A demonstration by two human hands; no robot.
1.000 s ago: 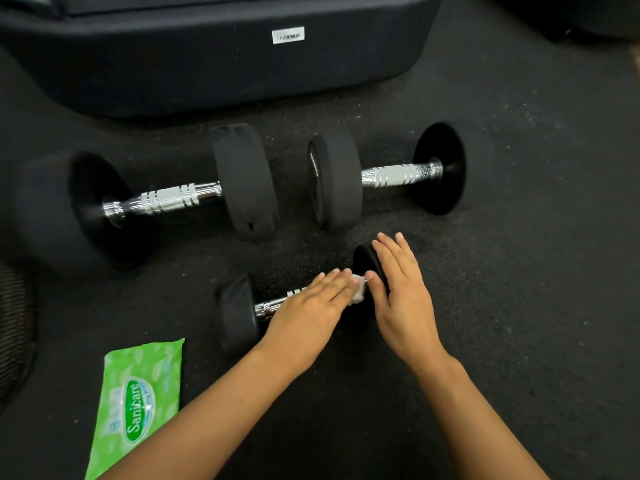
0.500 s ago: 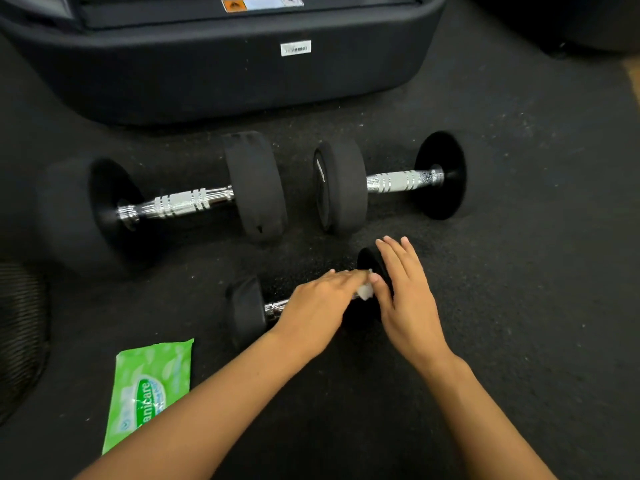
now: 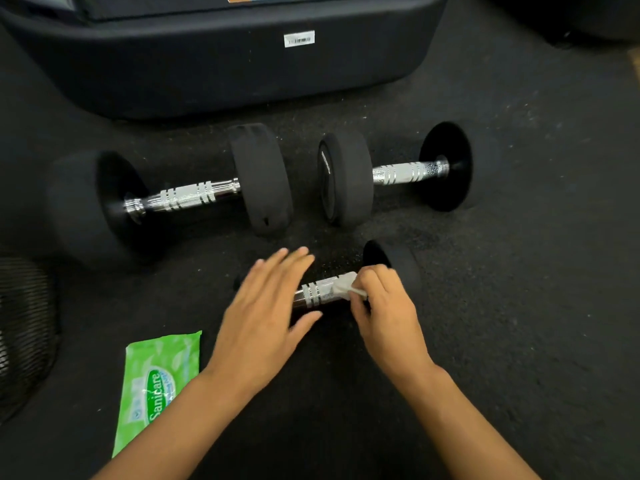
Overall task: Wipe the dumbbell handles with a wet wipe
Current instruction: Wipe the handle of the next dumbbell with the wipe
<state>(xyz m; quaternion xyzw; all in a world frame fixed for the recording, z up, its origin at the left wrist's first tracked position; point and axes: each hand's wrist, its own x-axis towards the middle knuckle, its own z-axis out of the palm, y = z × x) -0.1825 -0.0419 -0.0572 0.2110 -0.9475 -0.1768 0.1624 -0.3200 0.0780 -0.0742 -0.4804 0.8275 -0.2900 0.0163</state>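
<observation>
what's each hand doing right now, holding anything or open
Left hand: open, fingers straight, holding nothing, over the small chrome-handled black dumbbell.
Right hand: fingers pinch the white wet wipe on that dumbbell's handle.

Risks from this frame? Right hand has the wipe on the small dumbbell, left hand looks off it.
1. The small black dumbbell may roll on the dark rubber floor: the left hand has straight fingers and no visible grip on it.
2. The right hand only pinches the white wet wipe at its end of the chrome handle; the stretch under the left hand may be missed.
</observation>
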